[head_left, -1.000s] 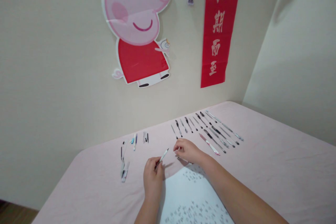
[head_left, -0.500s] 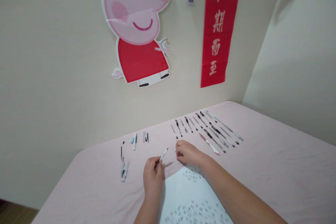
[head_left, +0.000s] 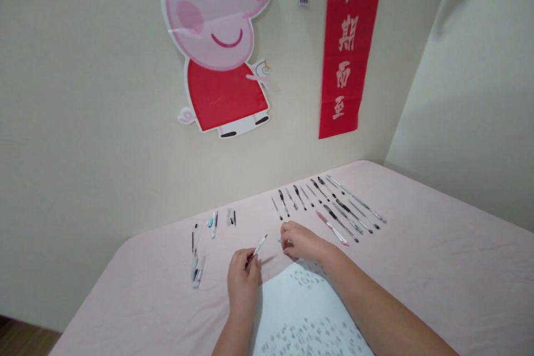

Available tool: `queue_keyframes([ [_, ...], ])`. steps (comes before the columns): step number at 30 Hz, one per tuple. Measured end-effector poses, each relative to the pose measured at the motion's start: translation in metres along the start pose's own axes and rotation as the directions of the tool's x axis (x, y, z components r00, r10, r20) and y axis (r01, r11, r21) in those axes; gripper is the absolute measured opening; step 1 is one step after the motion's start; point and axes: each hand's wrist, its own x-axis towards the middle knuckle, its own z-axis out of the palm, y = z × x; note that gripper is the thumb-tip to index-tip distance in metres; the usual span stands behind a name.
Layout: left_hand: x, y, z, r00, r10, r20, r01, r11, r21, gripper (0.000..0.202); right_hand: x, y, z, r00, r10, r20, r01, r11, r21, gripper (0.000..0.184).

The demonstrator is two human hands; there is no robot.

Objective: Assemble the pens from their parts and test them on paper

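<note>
My left hand (head_left: 244, 275) is closed around a slim white pen (head_left: 261, 243), whose dark tip points up and to the right. To its right, my right hand (head_left: 301, 241) is pinched over the pink cloth. A small light-blue end (head_left: 280, 240) of something pokes out at its fingertips; the fingers hide the rest, so its kind is unclear. Below both hands lies a white sheet of paper (head_left: 292, 308) covered in small dark marks, partly under my right forearm. A pink-and-white pen (head_left: 332, 229) rests just right of my right hand.
Several pens (head_left: 340, 222) lie in slanted rows at the back right of the pink-covered surface (head_left: 146, 283). At the left are pen parts (head_left: 196, 272), a blue-and-white pen (head_left: 214, 225) and small dark pieces (head_left: 232, 218). A wall with a pig cutout (head_left: 227, 94) stands behind.
My right hand has shifted slightly to the right, and the light-blue end at its fingertips shows more clearly. My left hand and its pen look almost unmoved.
</note>
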Motion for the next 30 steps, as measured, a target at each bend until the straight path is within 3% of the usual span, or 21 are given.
queue_keyframes([
  [5, 0.000, 0.000, 0.000, 1.000, -0.006, 0.012, 0.006, 1.000, 0.006, 0.013, 0.003, -0.003, 0.000, 0.991, 0.070, -0.114, -0.053, 0.988, 0.145, 0.013],
  [11, 0.000, 0.002, -0.002, 0.999, -0.002, 0.048, 0.002, 1.000, 0.014, 0.014, 0.009, -0.011, -0.004, 0.957, 0.205, -0.204, -0.098, 0.894, 0.438, 0.014],
  [16, 0.001, 0.003, -0.002, 0.998, 0.013, 0.060, -0.015, 0.999, 0.036, 0.013, 0.011, -0.015, -0.005, 0.959, 0.169, -0.226, -0.041, 0.876, 0.481, 0.014],
  [21, 0.001, 0.005, -0.002, 0.998, 0.027, 0.060, -0.030, 0.998, 0.048, 0.013, 0.011, -0.016, -0.001, 0.953, 0.212, -0.215, -0.075, 0.855, 0.513, 0.012],
  [30, 0.001, 0.005, -0.003, 0.997, 0.020, 0.074, -0.023, 0.999, 0.045, 0.012, 0.011, -0.022, -0.001, 0.961, 0.165, -0.221, -0.048, 0.890, 0.453, 0.011],
])
